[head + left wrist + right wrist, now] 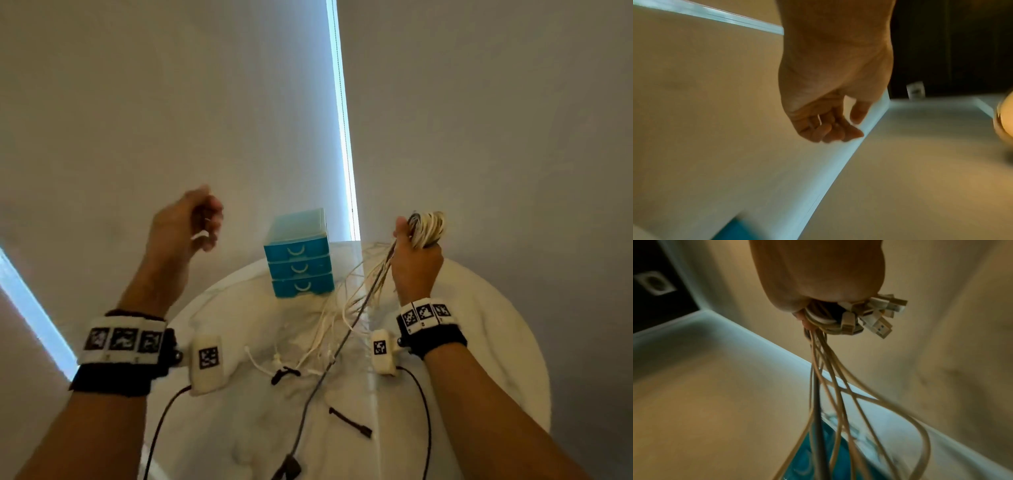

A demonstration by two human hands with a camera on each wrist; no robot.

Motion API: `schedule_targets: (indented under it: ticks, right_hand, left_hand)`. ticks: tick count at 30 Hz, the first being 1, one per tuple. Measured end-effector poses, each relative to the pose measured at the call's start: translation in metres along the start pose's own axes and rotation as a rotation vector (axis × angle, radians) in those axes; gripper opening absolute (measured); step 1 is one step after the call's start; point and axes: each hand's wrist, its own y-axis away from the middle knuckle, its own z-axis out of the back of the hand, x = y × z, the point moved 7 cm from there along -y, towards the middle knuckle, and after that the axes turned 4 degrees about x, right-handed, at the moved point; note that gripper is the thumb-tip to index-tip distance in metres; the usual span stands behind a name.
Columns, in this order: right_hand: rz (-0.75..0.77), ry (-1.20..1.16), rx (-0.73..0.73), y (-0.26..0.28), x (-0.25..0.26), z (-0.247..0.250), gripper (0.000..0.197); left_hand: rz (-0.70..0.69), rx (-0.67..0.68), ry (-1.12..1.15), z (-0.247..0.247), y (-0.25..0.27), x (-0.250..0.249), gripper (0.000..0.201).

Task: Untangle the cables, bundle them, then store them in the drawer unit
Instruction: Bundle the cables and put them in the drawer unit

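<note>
Cables [426,228] sit bunched in your right hand [416,263], gripped tight above the table [479,342], strands trailing down beside the drawers [298,260]. Your left hand [185,226] hangs raised, fingers loosely curled, empty.

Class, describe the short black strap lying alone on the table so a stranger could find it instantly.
Start at the round white table with the blue drawer unit at its far side. Come toward the near edge, right of the long grey cable. The short black strap lies there alone, straight and touching no cable, unlike the black tie among the white ends.
</note>
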Motion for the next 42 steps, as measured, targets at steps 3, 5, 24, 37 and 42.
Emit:
schedule_targets:
  ticks: [3,5,24,37,42]
  right_hand:
    - [0.254,0.115,0.184,-0.003,0.076,-0.029,0.048]
    - [0.377,0.222,0.334,-0.002,0.127,-0.048,0.048]
    - [-0.141,0.308,1.087,0.101,0.006,-0.1,0.021]
    - [0.179,0.835,1.056,0.089,0.052,-0.106,0.03]
    - [0.198,0.463,0.92,0.079,0.066,-0.101,0.022]
  left_hand:
    - [-0.006,0.214,-0.514,-0.054,-0.008,0.049,0.038]
    - [-0.077,0.277,-0.588,-0.073,-0.019,0.05,0.049]
    - [-0.458,0.456,-1.076,-0.127,-0.029,0.037,0.021]
    - [-0.851,0.493,-1.17,-0.124,-0.014,-0.014,0.02]
    - [-0.797,0.234,-0.805,-0.111,-0.004,-0.022,0.029]
